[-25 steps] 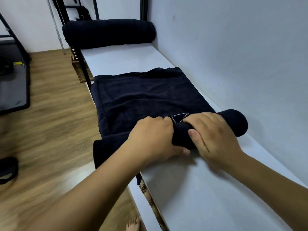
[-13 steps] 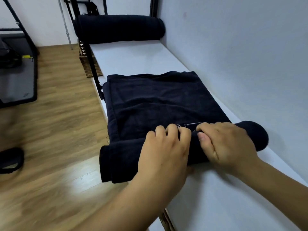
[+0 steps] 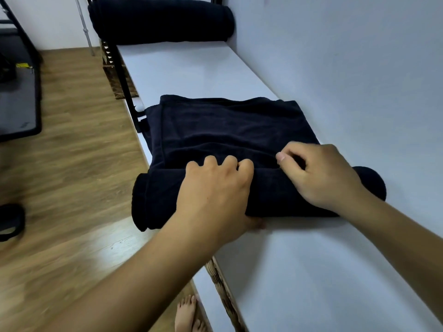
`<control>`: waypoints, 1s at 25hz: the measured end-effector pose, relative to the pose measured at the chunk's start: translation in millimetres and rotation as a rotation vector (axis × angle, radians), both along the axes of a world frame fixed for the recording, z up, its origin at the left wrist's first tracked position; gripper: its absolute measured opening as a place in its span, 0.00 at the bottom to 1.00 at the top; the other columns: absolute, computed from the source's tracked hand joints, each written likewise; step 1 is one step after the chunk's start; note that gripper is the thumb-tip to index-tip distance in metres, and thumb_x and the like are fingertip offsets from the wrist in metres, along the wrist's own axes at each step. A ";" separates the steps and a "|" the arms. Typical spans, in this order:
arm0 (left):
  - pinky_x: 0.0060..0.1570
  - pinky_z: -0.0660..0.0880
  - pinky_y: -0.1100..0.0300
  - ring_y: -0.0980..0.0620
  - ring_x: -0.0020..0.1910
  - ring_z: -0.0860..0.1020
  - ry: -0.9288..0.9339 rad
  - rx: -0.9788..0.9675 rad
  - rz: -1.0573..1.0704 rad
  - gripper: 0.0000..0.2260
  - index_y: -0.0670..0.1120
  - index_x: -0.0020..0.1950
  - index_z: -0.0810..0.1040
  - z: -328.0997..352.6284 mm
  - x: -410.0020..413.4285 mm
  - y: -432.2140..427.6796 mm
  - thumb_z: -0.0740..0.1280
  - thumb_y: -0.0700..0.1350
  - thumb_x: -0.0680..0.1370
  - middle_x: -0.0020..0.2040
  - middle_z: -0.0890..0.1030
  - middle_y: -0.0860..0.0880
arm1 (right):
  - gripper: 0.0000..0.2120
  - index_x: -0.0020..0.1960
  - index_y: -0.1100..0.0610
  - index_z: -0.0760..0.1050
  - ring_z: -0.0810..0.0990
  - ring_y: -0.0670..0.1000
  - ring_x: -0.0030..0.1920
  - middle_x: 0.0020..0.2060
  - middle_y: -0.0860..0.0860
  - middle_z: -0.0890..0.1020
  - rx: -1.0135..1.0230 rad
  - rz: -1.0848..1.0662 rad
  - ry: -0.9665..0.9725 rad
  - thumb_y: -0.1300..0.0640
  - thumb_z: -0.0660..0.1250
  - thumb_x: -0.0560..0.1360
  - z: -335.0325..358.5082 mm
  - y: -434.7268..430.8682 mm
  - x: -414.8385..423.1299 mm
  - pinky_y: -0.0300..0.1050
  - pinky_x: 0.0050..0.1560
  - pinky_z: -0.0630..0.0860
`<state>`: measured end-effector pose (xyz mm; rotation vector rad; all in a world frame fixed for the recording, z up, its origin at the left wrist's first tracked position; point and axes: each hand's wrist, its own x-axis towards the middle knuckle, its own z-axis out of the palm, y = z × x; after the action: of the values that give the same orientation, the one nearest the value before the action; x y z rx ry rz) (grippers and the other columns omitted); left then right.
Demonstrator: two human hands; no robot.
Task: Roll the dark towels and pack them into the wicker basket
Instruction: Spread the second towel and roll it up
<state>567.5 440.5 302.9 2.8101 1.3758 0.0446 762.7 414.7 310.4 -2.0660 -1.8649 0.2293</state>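
Observation:
A dark navy towel [image 3: 225, 125] lies on the white shelf top [image 3: 187, 68], its near end wound into a thick roll [image 3: 163, 200] that overhangs the left edge. My left hand [image 3: 215, 195] grips the roll over its top, thumb tucked under the near side. My right hand [image 3: 318, 173] rests on the roll's right part with fingers curled over its far side. A second, finished dark roll [image 3: 163, 20] lies at the far end of the shelf against the wall.
A wicker basket edge [image 3: 223, 291] shows under the shelf near me, and another wicker piece [image 3: 117, 77] sits further back by the black metal frame [image 3: 119, 68]. Wooden floor on the left carries a grey mat [image 3: 16, 99]. My bare foot [image 3: 189, 315] is below.
The roll has grown thicker and advanced away from me over the flat towel. Both hands moved forward with it, and the white label is no longer visible.

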 end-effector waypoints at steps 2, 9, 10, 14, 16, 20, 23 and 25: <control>0.41 0.65 0.51 0.49 0.43 0.69 0.026 -0.079 -0.012 0.35 0.51 0.50 0.60 5.1 3.2 9.9 0.63 0.79 0.63 0.44 0.67 0.53 | 0.13 0.45 0.49 0.76 0.76 0.48 0.42 0.40 0.43 0.79 0.243 0.081 -0.069 0.46 0.55 0.79 -2.3 -9.3 -4.9 0.48 0.40 0.73; 0.39 0.75 0.54 0.50 0.40 0.77 0.031 -0.232 -0.037 0.33 0.53 0.44 0.71 18.7 5.4 28.6 0.67 0.79 0.57 0.41 0.76 0.54 | 0.35 0.65 0.50 0.75 0.77 0.50 0.54 0.57 0.44 0.80 0.085 0.305 -0.257 0.27 0.63 0.68 -8.1 -29.9 6.4 0.45 0.53 0.74; 0.39 0.75 0.54 0.50 0.40 0.76 0.037 -0.225 -0.037 0.34 0.53 0.45 0.71 18.9 5.2 27.2 0.66 0.80 0.57 0.41 0.76 0.54 | 0.38 0.65 0.47 0.74 0.76 0.48 0.54 0.56 0.41 0.80 0.012 0.306 -0.250 0.25 0.64 0.64 -1.5 -25.4 7.2 0.44 0.53 0.73; 0.44 0.66 0.54 0.51 0.45 0.66 0.030 -0.042 -0.041 0.34 0.52 0.52 0.63 11.0 -6.4 10.0 0.64 0.78 0.64 0.48 0.68 0.54 | 0.35 0.59 0.36 0.75 0.79 0.41 0.48 0.46 0.38 0.83 -0.217 0.287 -0.104 0.22 0.67 0.56 18.9 -6.0 7.5 0.39 0.51 0.72; 0.44 0.62 0.52 0.49 0.45 0.61 0.004 0.119 -0.084 0.34 0.50 0.57 0.64 4.9 -14.3 -0.8 0.66 0.74 0.66 0.52 0.67 0.50 | 0.31 0.55 0.36 0.78 0.81 0.43 0.43 0.42 0.41 0.84 -0.334 0.296 0.053 0.25 0.71 0.55 25.8 2.0 9.7 0.42 0.49 0.75; 0.36 0.59 0.52 0.48 0.37 0.62 -0.025 0.232 -0.182 0.34 0.47 0.52 0.66 -3.5 -22.0 -8.0 0.74 0.69 0.62 0.43 0.66 0.48 | 0.19 0.50 0.46 0.84 0.85 0.48 0.45 0.43 0.47 0.86 -0.616 0.386 0.401 0.39 0.77 0.62 26.4 21.0 15.1 0.45 0.48 0.78; 0.35 0.60 0.53 0.49 0.37 0.65 -0.019 0.126 -0.151 0.33 0.49 0.50 0.61 2.0 -21.6 -1.9 0.71 0.72 0.64 0.43 0.64 0.52 | 0.19 0.46 0.51 0.84 0.84 0.50 0.42 0.41 0.52 0.86 -0.716 0.388 0.487 0.39 0.76 0.63 23.7 30.3 16.4 0.44 0.43 0.77; 0.36 0.61 0.54 0.49 0.39 0.67 0.007 0.045 -0.123 0.32 0.51 0.50 0.58 7.4 -18.7 5.7 0.68 0.73 0.66 0.44 0.64 0.53 | 0.20 0.46 0.51 0.84 0.84 0.49 0.42 0.42 0.51 0.86 -0.728 0.389 0.480 0.37 0.74 0.63 22.2 34.7 16.5 0.43 0.44 0.76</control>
<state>548.8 446.3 310.4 2.9282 1.2146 0.0657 779.2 449.5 332.6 -1.7392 -2.0026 1.5451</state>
